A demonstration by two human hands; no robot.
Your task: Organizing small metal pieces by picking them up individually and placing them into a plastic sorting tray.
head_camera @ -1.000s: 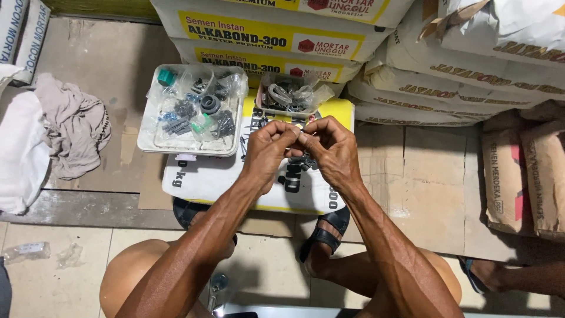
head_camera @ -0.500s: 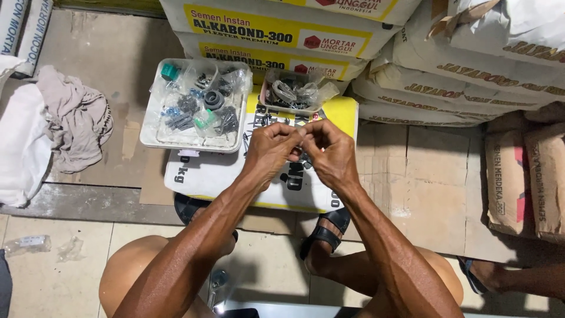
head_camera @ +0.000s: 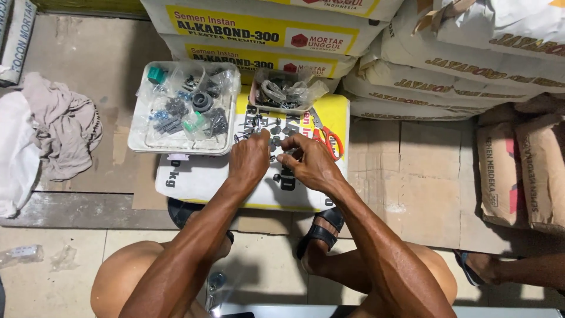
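Observation:
My left hand (head_camera: 250,158) and my right hand (head_camera: 309,162) hover close together over a white and yellow sack (head_camera: 200,179) that lies flat like a worktop. The fingertips of both hands pinch small dark metal parts (head_camera: 275,147); several more such parts lie scattered on the sack just beyond them. What exactly each hand grips is too small to tell. A white tray (head_camera: 138,132) with bagged small fittings stands just beyond my left hand. A smaller clear tub (head_camera: 285,91) of rings and parts sits beyond my right hand.
Red-handled scissors (head_camera: 326,138) lie on the sack right of my hands. Stacked sacks (head_camera: 412,76) fill the back and right. Grey and white cloths (head_camera: 56,135) lie at left. Another person's leg and sandal (head_camera: 506,271) show at lower right. My sandalled feet (head_camera: 321,232) rest below the sack.
My hands have lowered and parted slightly, from pinched together to side by side over the sack. The scissors, hidden before, now show.

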